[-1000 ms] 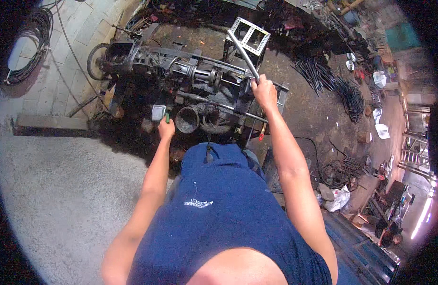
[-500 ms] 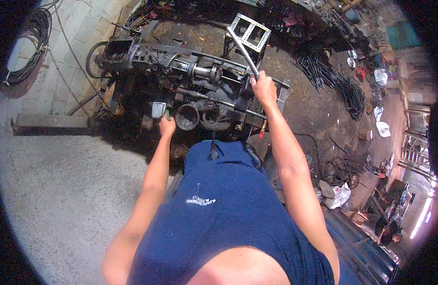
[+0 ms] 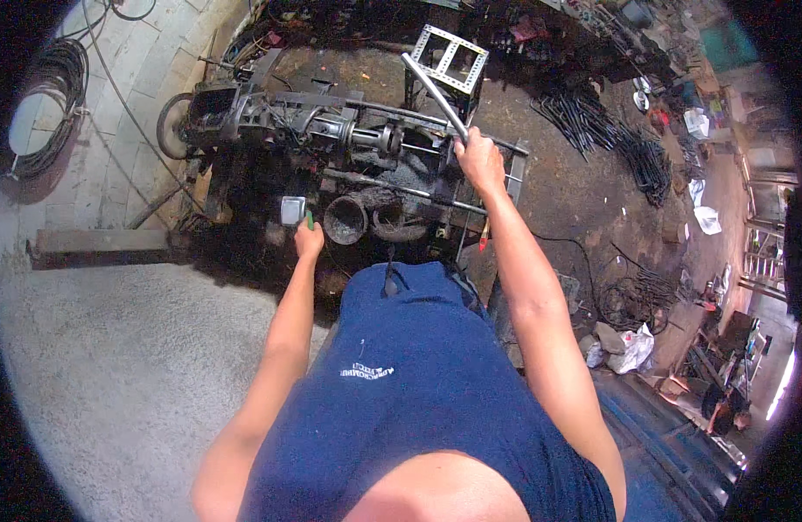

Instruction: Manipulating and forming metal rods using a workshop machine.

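Note:
My left hand (image 3: 309,239) is closed round a small green handle (image 3: 310,219) beside a pale square box (image 3: 292,210) on the near side of the machine. My right hand (image 3: 481,163) grips the lower end of a long bare metal bar (image 3: 432,90), which slants up and away to the left over the machine's right end. Between my hands lies the dark, greasy machine (image 3: 331,130). It has a shiny round spindle (image 3: 379,139) and a long guide rod (image 3: 401,188). Two round metal containers (image 3: 345,219) sit under the near rod.
A white perforated metal frame (image 3: 454,59) stands behind the machine. Many dark rods (image 3: 584,126) lie piled on the floor to the right. A coil of cable (image 3: 57,122) hangs at the left wall, and a low beam (image 3: 101,246) lies left. A red-tipped brush-like tool (image 3: 484,235) is near my right forearm.
The free end of the bar has swung slightly left and down, with my right hand still on it. My left hand stays at the green handle. The whole view has shifted a little.

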Demonstrator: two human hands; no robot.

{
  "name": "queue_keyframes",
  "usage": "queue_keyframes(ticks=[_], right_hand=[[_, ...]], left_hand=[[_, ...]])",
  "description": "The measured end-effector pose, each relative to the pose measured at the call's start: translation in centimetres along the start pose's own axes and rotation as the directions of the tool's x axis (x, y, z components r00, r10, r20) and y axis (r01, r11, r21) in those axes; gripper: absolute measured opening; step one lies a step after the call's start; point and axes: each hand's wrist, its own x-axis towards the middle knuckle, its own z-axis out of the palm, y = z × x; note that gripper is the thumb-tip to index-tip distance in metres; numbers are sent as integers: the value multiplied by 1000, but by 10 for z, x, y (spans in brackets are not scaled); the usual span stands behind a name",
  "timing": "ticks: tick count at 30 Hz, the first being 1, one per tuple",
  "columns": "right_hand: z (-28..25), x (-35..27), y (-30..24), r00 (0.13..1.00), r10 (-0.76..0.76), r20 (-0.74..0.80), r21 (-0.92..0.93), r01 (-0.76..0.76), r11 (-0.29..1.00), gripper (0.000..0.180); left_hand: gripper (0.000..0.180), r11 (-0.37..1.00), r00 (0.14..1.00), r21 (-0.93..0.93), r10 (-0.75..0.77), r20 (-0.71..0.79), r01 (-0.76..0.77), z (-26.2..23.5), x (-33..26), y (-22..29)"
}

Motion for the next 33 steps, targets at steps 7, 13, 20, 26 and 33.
queue_keyframes(ticks=[7, 13, 20, 26, 33], right_hand=[[2, -1, 6, 1000, 13, -27, 14, -13, 1000, 36], [4, 3, 6, 1000, -4, -28, -7, 4, 1000, 36], [4, 0, 8, 999, 5, -41, 16, -4, 1000, 35], [5, 2, 12, 999, -26, -41, -14, 26, 1000, 35], [4, 0, 7, 999, -5, -42, -21, 4, 1000, 34]], left_hand=[[49, 1000, 1000, 22, 14, 0, -14, 0, 1, -1], [49, 998, 1000, 67, -23, 18, 22, -2, 1, 2], [50, 999, 999, 39, -10, 36, 9, -5, 0, 3], [51, 999, 998, 32, -7, 69, 5, -7, 0, 2], [52, 999, 998, 11, 40, 47, -41, -6, 0, -1]])
